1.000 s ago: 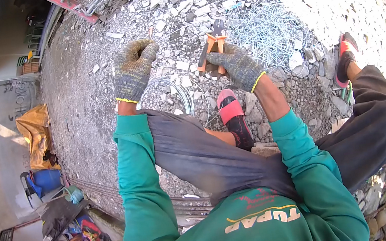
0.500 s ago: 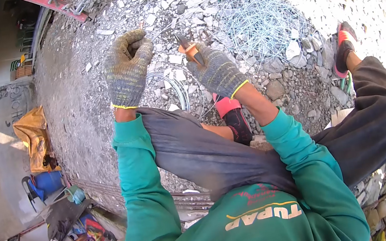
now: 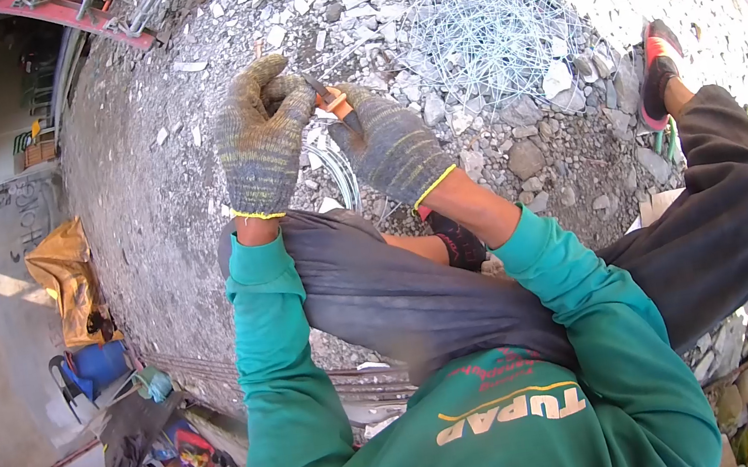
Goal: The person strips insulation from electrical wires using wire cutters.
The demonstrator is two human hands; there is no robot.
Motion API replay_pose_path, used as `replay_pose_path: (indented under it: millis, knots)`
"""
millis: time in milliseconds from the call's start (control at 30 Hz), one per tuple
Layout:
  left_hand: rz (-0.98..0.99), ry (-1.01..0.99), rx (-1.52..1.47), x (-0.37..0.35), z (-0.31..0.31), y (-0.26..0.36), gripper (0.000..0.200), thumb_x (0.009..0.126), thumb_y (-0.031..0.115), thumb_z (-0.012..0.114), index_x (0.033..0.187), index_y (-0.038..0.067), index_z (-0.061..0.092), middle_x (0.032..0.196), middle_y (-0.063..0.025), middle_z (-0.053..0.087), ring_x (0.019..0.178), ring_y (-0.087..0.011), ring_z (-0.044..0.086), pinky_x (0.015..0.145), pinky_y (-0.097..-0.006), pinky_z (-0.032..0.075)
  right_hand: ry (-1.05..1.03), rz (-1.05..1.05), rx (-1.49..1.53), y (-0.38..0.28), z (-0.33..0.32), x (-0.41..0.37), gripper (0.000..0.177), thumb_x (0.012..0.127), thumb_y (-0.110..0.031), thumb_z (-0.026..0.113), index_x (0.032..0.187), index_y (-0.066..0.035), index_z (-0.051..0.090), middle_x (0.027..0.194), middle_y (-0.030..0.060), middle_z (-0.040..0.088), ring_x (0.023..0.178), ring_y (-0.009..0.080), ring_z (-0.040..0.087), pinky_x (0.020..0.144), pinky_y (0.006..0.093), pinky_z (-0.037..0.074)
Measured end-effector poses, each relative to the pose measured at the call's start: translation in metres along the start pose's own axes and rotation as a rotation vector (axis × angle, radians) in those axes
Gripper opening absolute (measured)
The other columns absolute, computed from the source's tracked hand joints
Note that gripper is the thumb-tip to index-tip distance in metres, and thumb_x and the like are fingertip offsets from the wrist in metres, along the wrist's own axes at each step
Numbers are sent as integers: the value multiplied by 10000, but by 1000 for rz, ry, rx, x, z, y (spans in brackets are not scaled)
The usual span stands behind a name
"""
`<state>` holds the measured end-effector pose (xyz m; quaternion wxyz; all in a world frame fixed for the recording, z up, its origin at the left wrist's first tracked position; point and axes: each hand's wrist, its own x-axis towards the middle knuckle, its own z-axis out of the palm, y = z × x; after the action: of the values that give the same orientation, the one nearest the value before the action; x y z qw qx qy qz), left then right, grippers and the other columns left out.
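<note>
Right hand [image 3: 394, 142] gripping pliers [image 3: 332, 101], left hand [image 3: 260, 134] fisted alongside

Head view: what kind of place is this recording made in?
Probably an outdoor building site or work yard: ground of gravel and broken stone, a tangled heap of wire, red metal framing lying at the edge, and pliers in the gloved right hand.

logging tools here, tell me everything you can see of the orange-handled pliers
The pliers are mostly hidden: only a dark metal tip and a bit of orange handle show, slanting up to the left. The gloved right hand grips them; the tip meets the gloved left hand, above gravel.
</note>
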<state>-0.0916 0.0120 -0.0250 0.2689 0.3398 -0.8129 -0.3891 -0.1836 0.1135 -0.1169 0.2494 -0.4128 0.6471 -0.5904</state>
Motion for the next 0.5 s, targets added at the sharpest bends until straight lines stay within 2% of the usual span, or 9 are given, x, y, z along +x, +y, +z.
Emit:
replay_pose_path:
  millis: [33, 100, 200, 267, 300, 367, 400, 433, 500]
  knots:
    - [1, 0, -1, -1, 0, 1, 414, 901, 31, 690, 1278, -33, 532, 987, -117, 691, 854, -142, 658, 732, -275, 573, 11, -46, -47, 0, -1, 1, 383, 904, -212, 652, 1258, -80, 588, 956, 217, 676, 867, 423, 651, 704, 483, 510]
    - [-63, -8, -42, -3, -1, 4, 408, 878, -2, 689, 1258, -30, 544, 1033, -106, 659, 931, -139, 640, 818, -278, 555, 22, -92, -96, 2, -2, 3, 362, 902, -211, 654, 1235, -79, 603, 949, 216, 675, 852, 424, 648, 695, 484, 508]
    - [-26, -5, 19, -2, 0, 0, 421, 900, 19, 686, 1287, -26, 525, 1024, -132, 689, 871, -156, 662, 764, -284, 576, -27, -78, -146, 8, -2, 7, 312, 907, -223, 655, 1175, -67, 623, 917, 216, 673, 804, 403, 652, 680, 468, 508]
    - [7, -25, 2, -4, 0, -7, 414, 894, 20, 694, 1277, -21, 541, 1039, -124, 688, 871, -153, 661, 777, -286, 573, -151, 108, 120, 8, -5, 9, 276, 896, -269, 645, 1039, -33, 638, 855, 232, 664, 829, 418, 646, 713, 488, 505]
    - [42, -46, -15, -3, 0, -8, 407, 888, 21, 702, 1267, -16, 557, 1055, -117, 687, 871, -151, 661, 791, -288, 570, -149, 109, 119, 18, -1, 10, 276, 896, -269, 645, 1039, -33, 638, 855, 232, 664, 829, 418, 646, 713, 488, 505]
    - [9, -94, 82, -2, -5, -5, 371, 889, 45, 709, 1235, -14, 590, 1032, -98, 691, 850, -138, 654, 778, -280, 562, -143, 170, 219, 45, 10, 14, 287, 907, -283, 660, 1004, -14, 639, 808, 187, 674, 761, 334, 677, 676, 439, 524]
    - [-25, -136, 180, -2, -11, -4, 337, 891, 69, 717, 1204, -12, 623, 1010, -79, 696, 829, -125, 648, 765, -272, 554, -138, 468, 605, 49, 8, 17, 306, 910, -296, 679, 974, -2, 631, 749, 109, 661, 647, 215, 662, 605, 393, 530]
    - [-25, -138, 174, -2, -19, -6, 337, 891, 69, 717, 1204, -12, 623, 1010, -79, 696, 829, -125, 648, 765, -272, 554, -135, 470, 600, 53, 0, 23, 306, 910, -296, 679, 974, -2, 631, 749, 109, 661, 647, 215, 662, 605, 393, 530]
    - [-166, -142, 238, -3, -39, -15, 266, 903, 121, 717, 1128, -15, 676, 935, -48, 699, 782, -100, 627, 712, -253, 531, -28, 540, 732, 62, -28, 36, 326, 903, -311, 699, 956, 1, 622, 723, 50, 641, 572, 132, 609, 544, 352, 520]
